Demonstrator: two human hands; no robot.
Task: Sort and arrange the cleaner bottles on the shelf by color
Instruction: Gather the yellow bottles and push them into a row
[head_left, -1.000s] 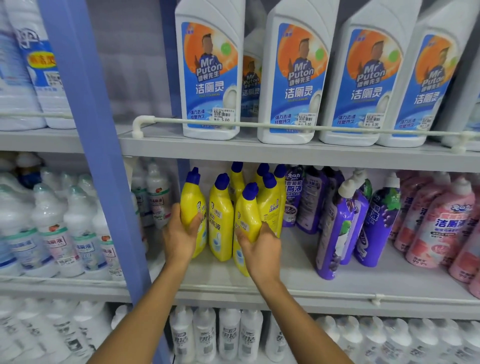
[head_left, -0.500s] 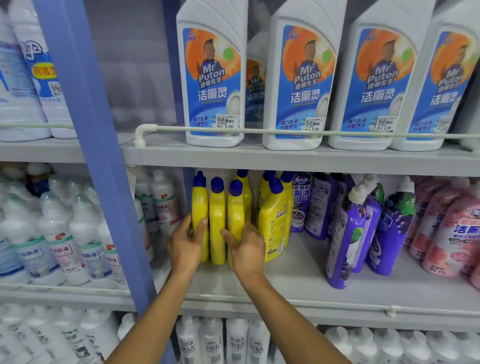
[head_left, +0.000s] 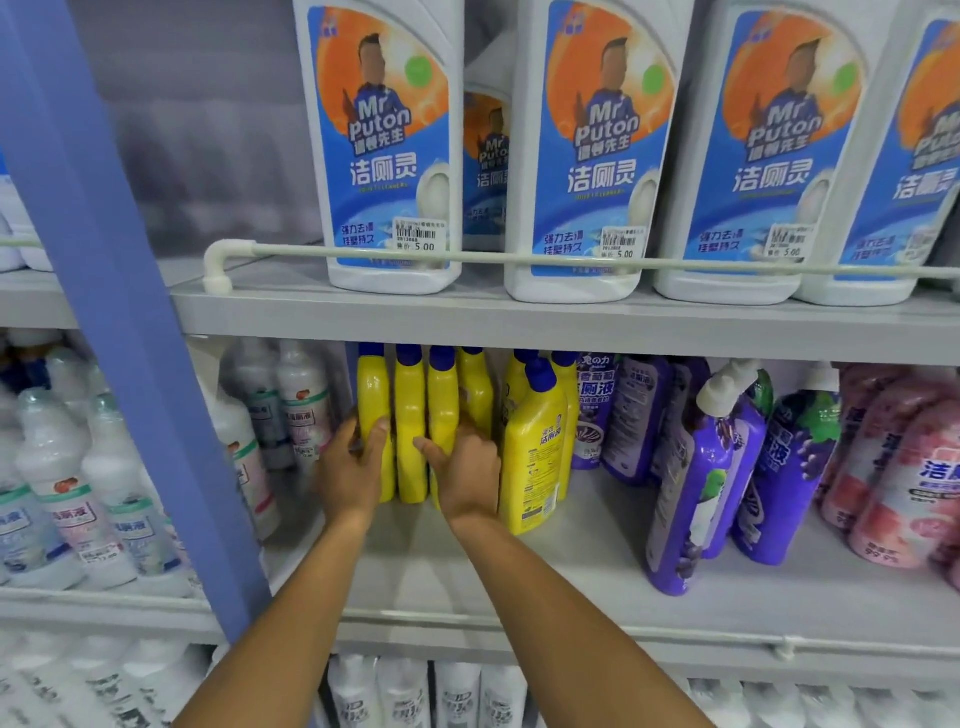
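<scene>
The middle shelf (head_left: 597, 551) is carrying the colour groups you are arranging; above it, large white Mr Puton bottles (head_left: 389, 156) are standing behind a rail. Toward the right, pink bottles (head_left: 893, 493) and leaning purple bottles (head_left: 691, 493) are sitting in their own clusters. At the shelf's left end, the yellow cleaner bottles (head_left: 410, 431) are standing upright, side against side, with one more standing just in front to their right. Your left hand (head_left: 348, 473) is curling round the leftmost bottle and your right hand (head_left: 467, 478) is curling round the third, so you are squeezing three into one tight row, probably to square the yellow group.
</scene>
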